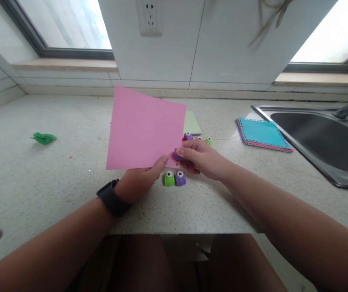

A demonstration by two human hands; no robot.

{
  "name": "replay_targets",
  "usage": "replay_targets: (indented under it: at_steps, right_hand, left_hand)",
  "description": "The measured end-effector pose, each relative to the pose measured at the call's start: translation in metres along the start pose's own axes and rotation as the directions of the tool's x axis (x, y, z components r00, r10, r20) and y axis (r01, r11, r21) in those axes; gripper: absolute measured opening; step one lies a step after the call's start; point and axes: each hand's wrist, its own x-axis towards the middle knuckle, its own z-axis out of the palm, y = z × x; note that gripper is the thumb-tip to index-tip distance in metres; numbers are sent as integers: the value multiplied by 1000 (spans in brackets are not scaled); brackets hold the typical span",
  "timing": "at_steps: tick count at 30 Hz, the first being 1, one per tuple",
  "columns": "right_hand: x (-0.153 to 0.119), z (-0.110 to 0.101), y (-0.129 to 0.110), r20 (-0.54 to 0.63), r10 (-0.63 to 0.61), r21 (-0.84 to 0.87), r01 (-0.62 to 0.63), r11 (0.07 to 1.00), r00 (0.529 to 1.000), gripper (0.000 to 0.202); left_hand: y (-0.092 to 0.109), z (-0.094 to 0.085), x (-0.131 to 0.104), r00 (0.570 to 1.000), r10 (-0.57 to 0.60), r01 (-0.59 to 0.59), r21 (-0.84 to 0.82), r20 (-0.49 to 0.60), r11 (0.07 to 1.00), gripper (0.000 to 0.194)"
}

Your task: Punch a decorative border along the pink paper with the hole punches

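While the pink sheet of paper (146,129) is held up over the table (79,227) by the left hand (141,180), a purple craft punch (176,154) is set by the right hand (199,157) at the sheet's right edge, just above its lower right corner. Near that corner a small dark mark (177,164) can be seen, perhaps a cut-out, so the next spot would best be lined up with it and an even gap left between. For a clean cut, the paper should be seated squarely in the punch's slot, the margin held flat, and the button pressed straight down in one firm stroke; if the sheet is allowed to sag or twist, a ragged or slanted shape could result. The left hand is closed on the sheet's lower edge, thumb laid over the front near the right corner, the other fingers mostly hidden behind. The punch is gripped in the right hand, thumb on top and fingers curled beneath, with the forearm brought in slantwise from the table's near edge. Directly below, toward that near edge, a green craft punch (169,179) and a second purple punch (180,179) are placed side by side.
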Motion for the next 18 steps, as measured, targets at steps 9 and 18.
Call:
replay_targets:
  at_steps: [9,18]
  right_hand:
    - [-1,-10,-6,-175,18,108,1,994,984,35]
    - [-7,-24,-11,-231,-71,-173,31,985,970,42]
  left_hand:
    - [2,-1,2,997,-65,63,41,32,997,43]
    - [2,-2,3,999,-40,39,44,26,998,44]
